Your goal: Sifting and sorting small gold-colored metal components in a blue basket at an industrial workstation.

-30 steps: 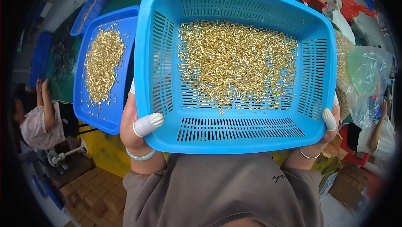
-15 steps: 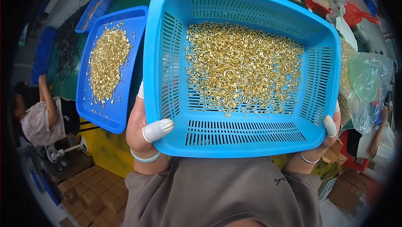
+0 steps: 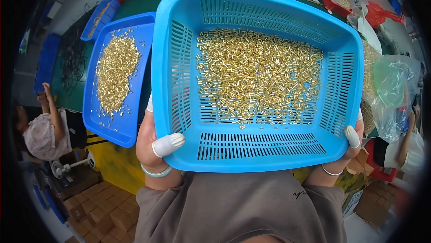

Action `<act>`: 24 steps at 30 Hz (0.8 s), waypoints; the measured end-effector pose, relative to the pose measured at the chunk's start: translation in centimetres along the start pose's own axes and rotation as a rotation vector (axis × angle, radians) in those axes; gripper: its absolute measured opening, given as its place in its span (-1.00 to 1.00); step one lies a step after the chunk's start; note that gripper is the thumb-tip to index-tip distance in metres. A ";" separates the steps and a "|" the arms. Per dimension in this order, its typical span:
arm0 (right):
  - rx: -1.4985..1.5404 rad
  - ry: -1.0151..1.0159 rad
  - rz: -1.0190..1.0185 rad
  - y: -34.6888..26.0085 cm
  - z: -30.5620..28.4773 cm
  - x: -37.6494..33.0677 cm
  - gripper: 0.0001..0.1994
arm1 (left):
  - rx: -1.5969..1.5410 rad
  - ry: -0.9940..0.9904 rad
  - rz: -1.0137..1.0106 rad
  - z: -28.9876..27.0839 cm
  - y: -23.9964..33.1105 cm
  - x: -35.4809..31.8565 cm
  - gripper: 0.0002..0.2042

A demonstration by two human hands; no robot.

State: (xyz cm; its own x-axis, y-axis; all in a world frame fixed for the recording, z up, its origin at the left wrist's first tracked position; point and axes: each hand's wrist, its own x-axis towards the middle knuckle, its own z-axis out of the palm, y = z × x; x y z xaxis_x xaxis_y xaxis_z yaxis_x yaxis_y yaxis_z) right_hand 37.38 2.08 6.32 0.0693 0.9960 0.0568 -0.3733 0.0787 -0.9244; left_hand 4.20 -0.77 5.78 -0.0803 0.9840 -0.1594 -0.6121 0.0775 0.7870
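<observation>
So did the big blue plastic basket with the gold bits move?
Yes. The big blue slotted plastic basket has shifted a little right, away from the flat blue tray of gold pieces on the green table; the gap between them is wider now.

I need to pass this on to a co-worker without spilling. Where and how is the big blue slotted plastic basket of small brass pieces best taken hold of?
Probably by the rims of its two short side walls, from both sides at once, as the left hand and right hand do now. The big blue slotted plastic basket is wide and shallow, and the small brass pieces lie loose, so a level two-sided hold seems safest.
</observation>
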 end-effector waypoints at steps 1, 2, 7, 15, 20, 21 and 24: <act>0.005 -0.003 -0.001 0.0 0.0 0.0 -0.33 | 0.000 -0.001 -0.002 0.0 0.0 0.0 -0.14; 0.004 -0.001 -0.001 0.0 0.0 0.1 -0.33 | -0.007 0.006 0.001 0.0 -0.1 0.0 -0.14; 0.023 0.006 -0.002 0.1 -0.3 0.1 -0.32 | -0.007 0.048 -0.005 0.1 0.0 0.0 -0.15; 0.017 0.003 0.009 0.2 -0.6 0.3 -0.32 | 0.022 0.051 -0.013 0.0 0.1 0.2 -0.16; 0.030 -0.003 0.001 0.3 -0.7 0.6 -0.32 | 0.037 0.014 0.012 0.1 0.2 0.7 -0.16; 0.026 -0.025 -0.007 0.4 -0.6 0.8 -0.33 | 0.037 0.013 0.010 0.1 0.3 0.8 -0.16; 0.048 0.010 0.002 0.3 0.1 1.0 -0.33 | 0.048 0.085 0.009 0.1 0.5 1.0 -0.16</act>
State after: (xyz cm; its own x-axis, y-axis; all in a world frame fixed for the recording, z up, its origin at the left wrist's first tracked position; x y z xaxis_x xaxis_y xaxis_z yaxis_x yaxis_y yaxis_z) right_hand 37.23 3.13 6.14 0.0780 0.9957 0.0503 -0.4175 0.0784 -0.9053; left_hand 3.96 0.23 6.07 -0.1535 0.9675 -0.2009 -0.5728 0.0786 0.8159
